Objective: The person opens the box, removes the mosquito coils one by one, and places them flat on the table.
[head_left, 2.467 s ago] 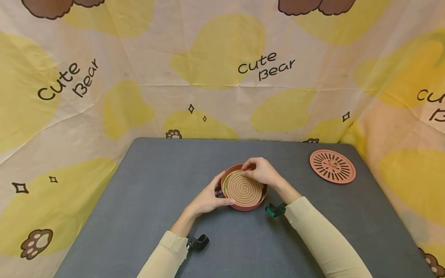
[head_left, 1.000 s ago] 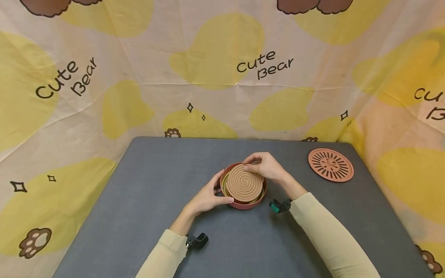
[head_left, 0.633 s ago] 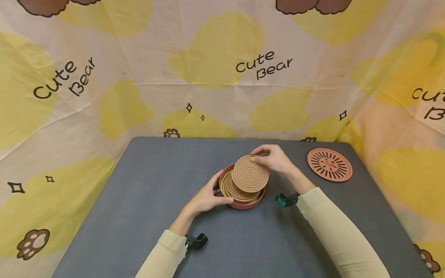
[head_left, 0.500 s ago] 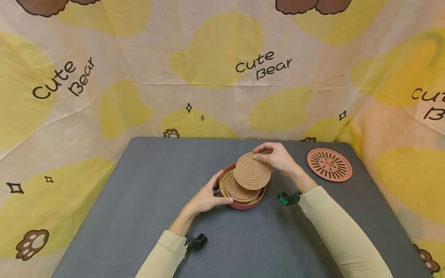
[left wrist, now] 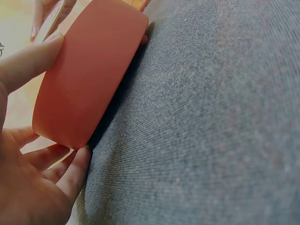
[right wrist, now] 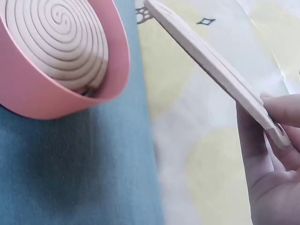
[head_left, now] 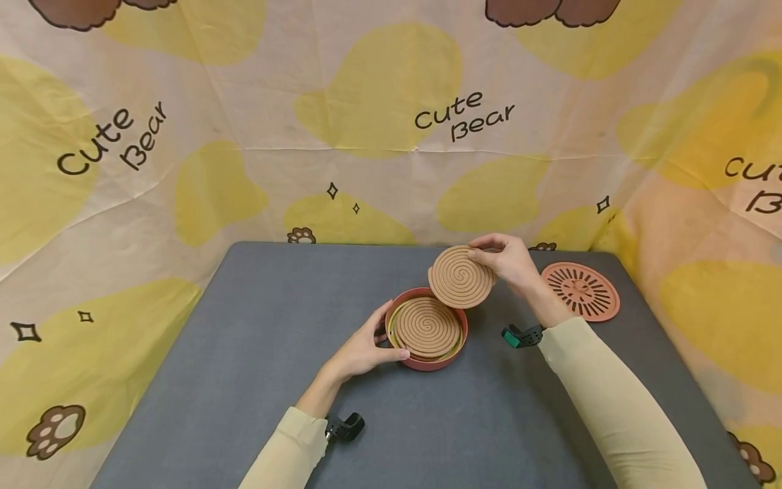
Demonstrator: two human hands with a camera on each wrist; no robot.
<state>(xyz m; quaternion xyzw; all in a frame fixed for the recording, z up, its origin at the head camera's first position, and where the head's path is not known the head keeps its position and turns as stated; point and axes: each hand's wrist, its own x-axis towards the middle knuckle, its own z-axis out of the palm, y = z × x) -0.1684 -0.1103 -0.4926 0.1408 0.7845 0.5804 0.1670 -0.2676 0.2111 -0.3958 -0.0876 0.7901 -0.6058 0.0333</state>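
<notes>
My right hand (head_left: 510,261) pinches a tan spiral mosquito coil (head_left: 461,277) by its edge, thumb on top, and holds it tilted above the far right rim of a round reddish-pink tin (head_left: 425,365). In the right wrist view the held coil (right wrist: 211,65) shows edge-on, apart from the tin. More coil (head_left: 427,327) lies flat inside the tin, with a yellow-green edge showing around it. My left hand (head_left: 365,350) grips the tin's left side, thumb over the near rim; in the left wrist view its fingers (left wrist: 75,173) are at the tin's lower edge.
A round pink slotted lid (head_left: 580,291) lies at the back right of the grey table (head_left: 275,326), partly behind the right wrist. Printed cloth (head_left: 379,88) hangs behind and along both sides. Each wrist wears a black strap mount (head_left: 522,336).
My right hand has lifted a mosquito coil out of the tin and carried it up, back and to the right, uncovering the coil below. The left hand stays on the tin.
</notes>
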